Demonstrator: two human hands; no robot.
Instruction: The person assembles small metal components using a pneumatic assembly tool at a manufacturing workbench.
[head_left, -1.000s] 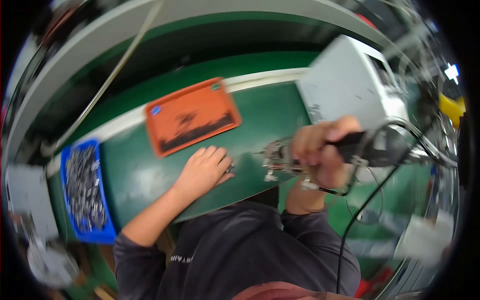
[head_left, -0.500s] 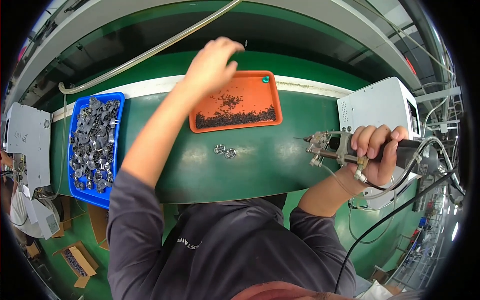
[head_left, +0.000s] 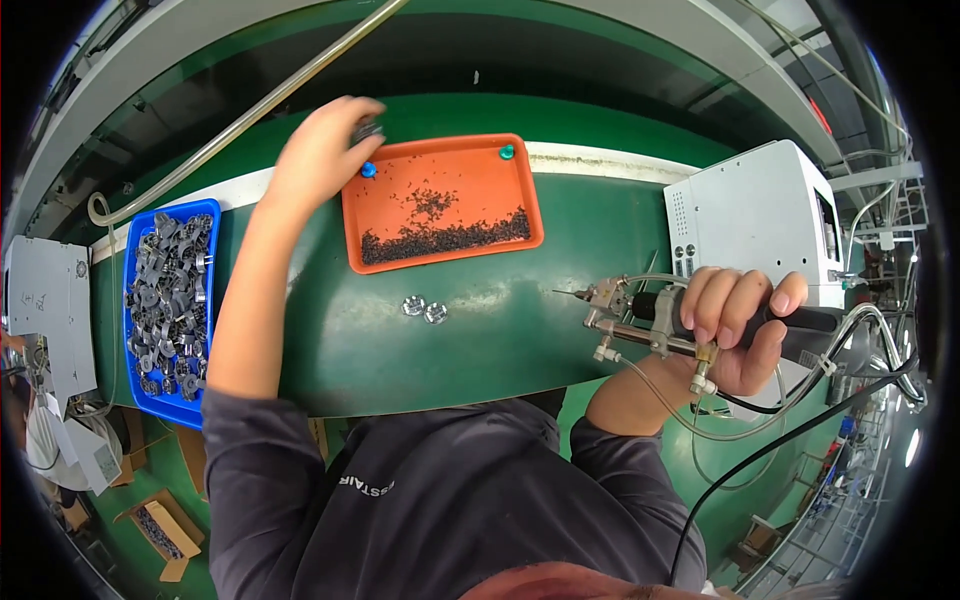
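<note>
My left hand [head_left: 325,150] is over the far left corner of the orange tray [head_left: 440,150], its fingers closed on a small dark grey part [head_left: 368,131], partly hidden by them. Close below those fingers, a blue knob-like piece [head_left: 369,170] sits at the tray's corner. My right hand [head_left: 740,325] grips a powered screwdriver [head_left: 650,312] with metal fittings and clear hoses, its thin tip pointing left above the green bench. Dark screw-like bits [head_left: 440,240] are heaped along the tray's near side. Two small shiny round parts [head_left: 424,309] lie side by side in front of it.
A blue bin [head_left: 208,330] full of grey and metal parts stands at the left. At the right is a white machine box [head_left: 745,220]. A green knob [head_left: 507,152] sits at the tray's far right corner. A black cable [head_left: 760,445] hangs at the right.
My left hand has moved left across the tray's far edge; the dark grey part and blue knob now show. The right hand has shifted slightly left and down with the screwdriver.
</note>
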